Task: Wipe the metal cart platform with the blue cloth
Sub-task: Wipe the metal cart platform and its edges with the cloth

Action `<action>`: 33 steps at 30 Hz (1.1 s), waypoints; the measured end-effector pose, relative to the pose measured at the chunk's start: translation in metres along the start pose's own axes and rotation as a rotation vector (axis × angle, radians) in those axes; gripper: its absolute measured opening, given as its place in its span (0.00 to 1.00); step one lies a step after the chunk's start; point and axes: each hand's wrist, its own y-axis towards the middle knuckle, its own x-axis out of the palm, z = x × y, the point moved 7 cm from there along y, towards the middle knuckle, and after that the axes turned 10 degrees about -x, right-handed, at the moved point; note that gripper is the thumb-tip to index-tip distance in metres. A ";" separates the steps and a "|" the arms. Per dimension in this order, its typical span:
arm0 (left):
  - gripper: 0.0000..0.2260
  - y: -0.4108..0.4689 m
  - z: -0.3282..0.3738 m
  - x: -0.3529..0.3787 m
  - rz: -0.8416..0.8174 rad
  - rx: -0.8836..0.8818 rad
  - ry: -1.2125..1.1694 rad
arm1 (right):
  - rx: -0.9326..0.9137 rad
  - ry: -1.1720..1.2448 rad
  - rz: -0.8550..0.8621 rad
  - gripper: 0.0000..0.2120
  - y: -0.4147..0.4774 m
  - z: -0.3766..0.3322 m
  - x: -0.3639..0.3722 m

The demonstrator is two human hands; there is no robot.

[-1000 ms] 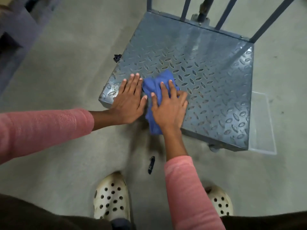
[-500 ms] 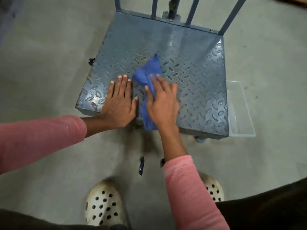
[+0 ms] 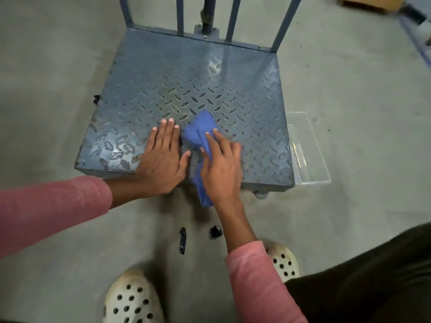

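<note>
First, at far left, shows a pink sleeve point(image 3: 46, 210) reaching in over the concrete floor point(image 3: 46, 66), and a small black scrap point(image 3: 96, 99) lying against the left edge of the metal cart platform point(image 3: 186, 78). Shows next the left hand point(image 3: 163, 159), fingers straight and close together, pressed palm-down on the tread plate at its near edge and gripping nothing; judged to be steadying the cart. Places the blue cloth point(image 3: 198, 131) just beside that hand, bunched on the near-centre of the platform, with one end trailing over the near edge toward the floor. Shows the right hand point(image 3: 221, 169) on top of the cloth, fingers extended and pressing it flat to the metal rather than pinching it. Marks, farther right, a clear plastic bin point(image 3: 310, 159) on the floor at the platform's right side, touching or just beside it; cannot tell which. Reads as mid-wipe, with most of the plate, up to the uprights point(image 3: 179, 15), lying beyond the cloth. Calls next for a firm stroke away from the body or across to the right, with pressure held over the raised treads, the hanging tail gathered in clear of the floor, and the left hand planted against rolling.
</note>
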 end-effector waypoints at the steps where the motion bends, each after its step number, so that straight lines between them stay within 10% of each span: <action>1: 0.34 0.000 0.007 0.000 0.005 0.020 -0.014 | -0.055 0.012 -0.043 0.19 0.001 -0.006 0.006; 12: 0.40 -0.005 0.009 0.001 -0.125 0.046 -0.022 | 0.627 -0.042 0.323 0.21 -0.033 0.164 -0.087; 16: 0.41 -0.015 -0.029 -0.015 -0.120 -0.035 -0.052 | 0.168 0.090 0.355 0.19 0.013 0.071 -0.066; 21: 0.36 -0.048 -0.121 -0.031 0.011 -0.178 -0.092 | -0.326 0.305 -0.090 0.19 0.047 -0.065 0.011; 33: 0.29 -0.073 -0.130 -0.025 0.086 -0.166 -0.017 | -0.462 0.156 -0.517 0.23 0.075 -0.117 0.105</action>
